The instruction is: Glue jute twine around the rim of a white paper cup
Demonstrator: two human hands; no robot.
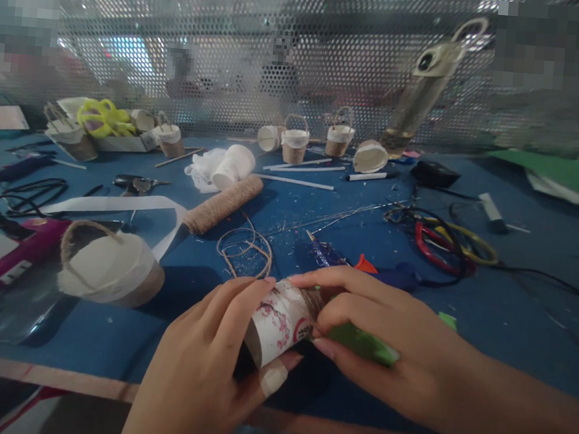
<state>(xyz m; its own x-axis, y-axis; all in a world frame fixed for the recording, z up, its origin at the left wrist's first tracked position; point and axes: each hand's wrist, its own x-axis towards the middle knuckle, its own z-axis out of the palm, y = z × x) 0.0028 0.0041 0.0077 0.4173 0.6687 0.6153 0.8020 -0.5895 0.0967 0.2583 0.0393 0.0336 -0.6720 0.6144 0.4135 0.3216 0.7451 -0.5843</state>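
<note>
My left hand (219, 345) is closed around a white paper cup (281, 320) printed with pink blossom branches. The cup is tilted on its side, its open end toward my left palm. Brown twine (313, 298) wraps the cup's other end, where the fingers of my right hand (386, 325) pinch and press. A flat green piece (367, 343) sticks out beneath my right fingers; its kind is unclear. A loose loop of twine (244, 250) lies just beyond the cup. Left of my hands stands a small twine-handled basket (112, 270) with a white cloth-like rim.
A twine roll (223, 205) lies beyond my hands. At left are a magenta glue gun (21, 249) and yellow scissors (105, 119). Small baskets (294, 144) line the back by a perforated metal screen (321, 66). A tall bottle (419, 93) leans there. Cords (447, 246) coil at right.
</note>
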